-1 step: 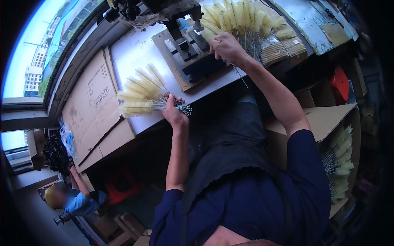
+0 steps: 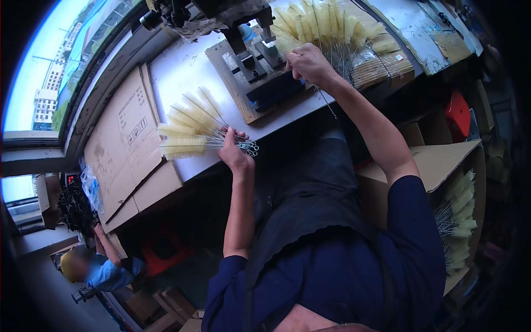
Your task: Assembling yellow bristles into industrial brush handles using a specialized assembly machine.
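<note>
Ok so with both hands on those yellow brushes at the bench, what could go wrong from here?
Three risks, as judgements:
1. The left hand pins a fanned bunch of yellow brushes near the bench edge; their wire loops overhang and could slip off.
2. The right hand works close to the metal fixture, so fingers might get pinched.
3. Stiff wire stems in the far pile of brushes could prick the hand.

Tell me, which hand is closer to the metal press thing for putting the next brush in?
Probably the right hand: it grips a brush wire right beside the dark press jig. The left hand is farther away, pinning a fanned bunch of yellow brushes on the white bench.
</note>
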Demonstrator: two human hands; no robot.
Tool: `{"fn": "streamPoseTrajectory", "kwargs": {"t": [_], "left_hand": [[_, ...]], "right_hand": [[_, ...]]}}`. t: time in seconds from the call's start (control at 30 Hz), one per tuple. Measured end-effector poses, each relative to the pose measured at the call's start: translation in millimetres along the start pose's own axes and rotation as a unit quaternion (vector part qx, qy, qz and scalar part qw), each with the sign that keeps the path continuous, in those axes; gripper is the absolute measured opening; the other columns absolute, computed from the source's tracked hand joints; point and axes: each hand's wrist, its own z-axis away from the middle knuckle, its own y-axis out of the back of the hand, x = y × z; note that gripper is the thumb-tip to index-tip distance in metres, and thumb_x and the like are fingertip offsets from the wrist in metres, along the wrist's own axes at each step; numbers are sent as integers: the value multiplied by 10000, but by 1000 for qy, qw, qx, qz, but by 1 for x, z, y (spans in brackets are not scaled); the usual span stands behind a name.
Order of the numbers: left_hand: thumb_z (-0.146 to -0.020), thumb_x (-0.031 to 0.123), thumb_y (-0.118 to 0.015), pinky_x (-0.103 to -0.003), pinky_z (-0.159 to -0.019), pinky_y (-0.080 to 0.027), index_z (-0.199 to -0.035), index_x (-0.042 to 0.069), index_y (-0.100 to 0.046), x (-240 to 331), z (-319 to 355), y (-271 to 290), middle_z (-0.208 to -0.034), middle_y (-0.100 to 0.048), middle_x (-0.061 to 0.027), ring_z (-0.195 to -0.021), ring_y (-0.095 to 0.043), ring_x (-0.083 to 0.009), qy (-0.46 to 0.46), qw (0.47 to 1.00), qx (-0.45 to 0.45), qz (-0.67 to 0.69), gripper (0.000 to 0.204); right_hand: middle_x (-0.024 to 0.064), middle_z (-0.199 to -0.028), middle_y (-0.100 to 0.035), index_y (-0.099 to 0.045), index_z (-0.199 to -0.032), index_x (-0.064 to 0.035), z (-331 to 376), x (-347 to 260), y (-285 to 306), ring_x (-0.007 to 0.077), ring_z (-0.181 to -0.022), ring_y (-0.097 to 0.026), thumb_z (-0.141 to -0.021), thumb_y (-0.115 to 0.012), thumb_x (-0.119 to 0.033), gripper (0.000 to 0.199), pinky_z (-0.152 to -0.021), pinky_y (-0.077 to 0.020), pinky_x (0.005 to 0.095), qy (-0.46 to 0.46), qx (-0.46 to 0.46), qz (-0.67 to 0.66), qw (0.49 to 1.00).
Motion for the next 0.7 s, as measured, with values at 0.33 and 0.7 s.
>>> {"fn": "streamPoseTrajectory", "kwargs": {"t": [0.33, 0.7], "left_hand": [[-917, 22, -599, -298, -605, -511, -998, 42, -564, 1, 13, 0, -835, -595, -58, -688, -599, -151, -35, 997, -62, -23, 90], [-926, 106, -619, -294, -628, -519, -1004, 16, -571, 7, 67, -25, -831, -604, -58, -682, -601, -145, 46, 972, -224, -61, 128]], "right_hand": [[179, -914, -699, -657, -1038, -16, -23, 18, 15, 309, -874, -681, -936, -596, -358, 362, -769, -527, 392, 209, 359, 177, 892], [12, -743, -588, -597, -1007, 17, 50, -10, -103, 62, -603, -544, -976, -603, -326, 345, -520, -454, 218, -6, -107, -297, 949]]}}
